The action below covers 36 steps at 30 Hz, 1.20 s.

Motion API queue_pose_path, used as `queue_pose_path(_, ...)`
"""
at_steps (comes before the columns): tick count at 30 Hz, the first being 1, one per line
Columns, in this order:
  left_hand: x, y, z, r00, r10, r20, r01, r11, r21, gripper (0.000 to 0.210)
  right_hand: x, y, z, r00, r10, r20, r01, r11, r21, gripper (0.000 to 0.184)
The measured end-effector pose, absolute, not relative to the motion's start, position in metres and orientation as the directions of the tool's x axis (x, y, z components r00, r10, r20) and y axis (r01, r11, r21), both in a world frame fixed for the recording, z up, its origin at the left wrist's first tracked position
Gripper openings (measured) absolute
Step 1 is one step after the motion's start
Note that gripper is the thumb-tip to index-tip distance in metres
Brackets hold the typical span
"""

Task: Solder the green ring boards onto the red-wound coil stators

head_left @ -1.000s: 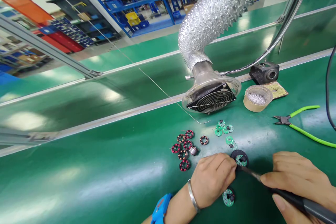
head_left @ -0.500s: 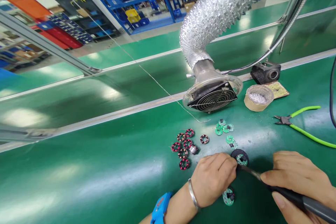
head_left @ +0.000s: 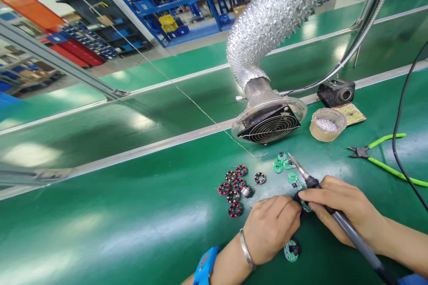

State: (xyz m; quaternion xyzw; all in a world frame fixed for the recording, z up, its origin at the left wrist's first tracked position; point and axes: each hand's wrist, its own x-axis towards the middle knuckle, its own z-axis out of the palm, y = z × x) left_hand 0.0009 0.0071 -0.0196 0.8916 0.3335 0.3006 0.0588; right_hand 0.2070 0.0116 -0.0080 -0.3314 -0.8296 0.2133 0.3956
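Observation:
My right hand [head_left: 347,213] is wrapped round a soldering iron [head_left: 341,220], whose bare metal tip points up and left toward small green circuit boards [head_left: 281,160]. Its thumb and a finger reach a round green board with a black rim [head_left: 305,206], which they partly cover. Against that board's left side, my left hand [head_left: 272,227] is closed, palm down. What its fingers grip is hidden beneath them. Below it lies another round green board with a black part [head_left: 291,250]. Several ring-shaped copper-wound coils [head_left: 235,209] lie left of my left hand.
A fume extractor [head_left: 270,122] on a silver duct hangs behind the boards. To its right are a tub of metal shavings [head_left: 326,125], a sponge [head_left: 352,113] and a black iron stand [head_left: 337,92]. Green-handled cutters [head_left: 361,152] and a black cable [head_left: 397,116] lie right. A thin wire [head_left: 203,111] crosses the view.
My right hand has moved left to the black-rimmed board. The soldering iron has swung so its tip is raised away from the board. My left hand stays put.

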Motion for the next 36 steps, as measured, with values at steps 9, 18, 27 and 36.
queue_pose_path(9, -0.003, 0.008, -0.022, 0.636, 0.623, 0.455, 0.529, -0.782, 0.33, 0.011, 0.206, 0.013, -0.015, -0.519, 0.718, 0.463, 0.359, 0.675, -0.645, 0.028)
queue_pose_path(18, 0.01, 0.004, -0.014, 0.41, 0.904, 0.12, 0.4, -0.296, 0.867, 0.008, 0.207, 0.013, -0.019, -0.523, 0.687, 0.505, 0.342, 0.711, -0.614, 0.033)
queue_pose_path(27, 0.012, 0.008, -0.011, 0.359, 0.892, -0.276, 0.224, 0.204, 0.953, 0.005, 0.208, 0.015, -0.016, -0.575, 0.569, 0.588, 0.251, 0.807, -0.535, 0.035)
queue_pose_path(36, 0.009, 0.008, -0.013, 0.373, 0.88, -0.294, 0.236, 0.217, 0.947, 0.005, 0.209, 0.015, -0.01, -0.599, 0.552, 0.581, 0.254, 0.818, -0.516, 0.038)
